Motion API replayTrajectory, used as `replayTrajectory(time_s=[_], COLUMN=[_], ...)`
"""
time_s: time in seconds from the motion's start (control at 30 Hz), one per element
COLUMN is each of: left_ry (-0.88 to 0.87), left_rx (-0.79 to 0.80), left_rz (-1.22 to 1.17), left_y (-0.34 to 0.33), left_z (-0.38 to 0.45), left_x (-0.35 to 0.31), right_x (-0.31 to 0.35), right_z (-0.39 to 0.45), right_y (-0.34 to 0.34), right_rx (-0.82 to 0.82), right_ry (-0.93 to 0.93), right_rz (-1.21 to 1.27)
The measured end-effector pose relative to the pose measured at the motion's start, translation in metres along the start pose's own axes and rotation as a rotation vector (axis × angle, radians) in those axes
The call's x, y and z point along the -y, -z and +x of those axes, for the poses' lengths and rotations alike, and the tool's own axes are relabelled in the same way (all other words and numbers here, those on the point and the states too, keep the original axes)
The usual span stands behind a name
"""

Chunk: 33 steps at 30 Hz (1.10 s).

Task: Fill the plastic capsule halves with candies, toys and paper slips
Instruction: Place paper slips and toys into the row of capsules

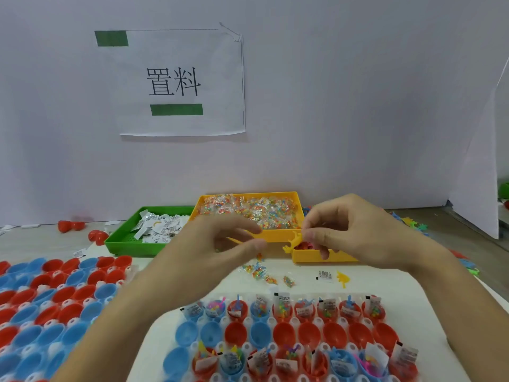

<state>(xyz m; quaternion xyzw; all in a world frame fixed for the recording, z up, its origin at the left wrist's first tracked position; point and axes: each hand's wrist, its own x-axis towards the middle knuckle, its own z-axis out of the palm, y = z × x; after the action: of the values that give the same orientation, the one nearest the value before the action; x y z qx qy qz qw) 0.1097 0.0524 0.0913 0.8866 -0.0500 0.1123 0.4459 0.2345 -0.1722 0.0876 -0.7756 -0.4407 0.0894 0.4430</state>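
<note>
Red and blue capsule halves stand in a white holder tray in front of me; the far and near rows hold candy bags, toys and paper slips, the middle row is bare. My right hand pinches a yellow plastic toy above the small yellow toy bin. My left hand, blurred, pinches a thin yellow toy piece near the candy tray's front. The large yellow tray holds candy bags, and the green tray holds paper slips.
A second sheet of red and blue capsule halves lies at the left. Loose candy bags, a paper slip and a yellow toy lie between the trays and the holder. Loose toys lie at the right, by a white wall.
</note>
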Motion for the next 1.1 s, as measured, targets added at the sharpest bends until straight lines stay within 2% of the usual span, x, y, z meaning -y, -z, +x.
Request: replayTrajectory(time_s=[0.1, 0.23, 0.3, 0.37, 0.43, 0.5, 0.57, 0.67, 0.77, 0.97, 1.1], left_ry=[-0.008, -0.052, -0.048, -0.026, 0.012, 0.041, 0.072, 0.134, 0.198, 0.389, 0.46], left_rx=[0.053, -0.105, -0.128, -0.097, -0.042, 0.048, 0.146, 0.312, 0.47, 0.655, 0.715], left_rz=[-0.149, -0.402, -0.404, -0.305, -0.185, -0.013, 0.128, 0.192, 0.253, 0.427, 0.553], left_y=[-0.014, -0.014, -0.007, 0.006, 0.025, 0.043, 0.056, 0.067, 0.066, 0.054, 0.042], left_z=[0.0, 0.004, 0.006, 0.006, 0.006, 0.001, -0.003, -0.008, -0.01, -0.011, -0.012], left_x=[-0.011, -0.009, -0.005, 0.002, 0.01, 0.019, 0.026, 0.032, 0.037, 0.038, 0.032], right_x=[0.015, 0.023, 0.02, 0.012, -0.003, -0.019, -0.03, -0.037, -0.033, -0.032, -0.033], right_z=[0.002, 0.005, 0.007, 0.009, 0.012, 0.013, 0.014, 0.015, 0.015, 0.016, 0.015], right_y=[-0.009, -0.021, -0.025, -0.026, -0.024, -0.026, -0.03, -0.038, -0.045, -0.052, -0.052], right_rx=[-0.008, -0.084, -0.113, -0.146, -0.163, -0.099, 0.026, 0.246, 0.386, 0.436, 0.417], right_ry=[0.091, 0.154, 0.134, 0.065, -0.033, -0.141, -0.243, -0.367, -0.446, -0.514, -0.506], right_rz=[0.117, 0.18, 0.198, 0.133, -0.089, -0.369, -0.498, -0.517, -0.518, -0.545, -0.552])
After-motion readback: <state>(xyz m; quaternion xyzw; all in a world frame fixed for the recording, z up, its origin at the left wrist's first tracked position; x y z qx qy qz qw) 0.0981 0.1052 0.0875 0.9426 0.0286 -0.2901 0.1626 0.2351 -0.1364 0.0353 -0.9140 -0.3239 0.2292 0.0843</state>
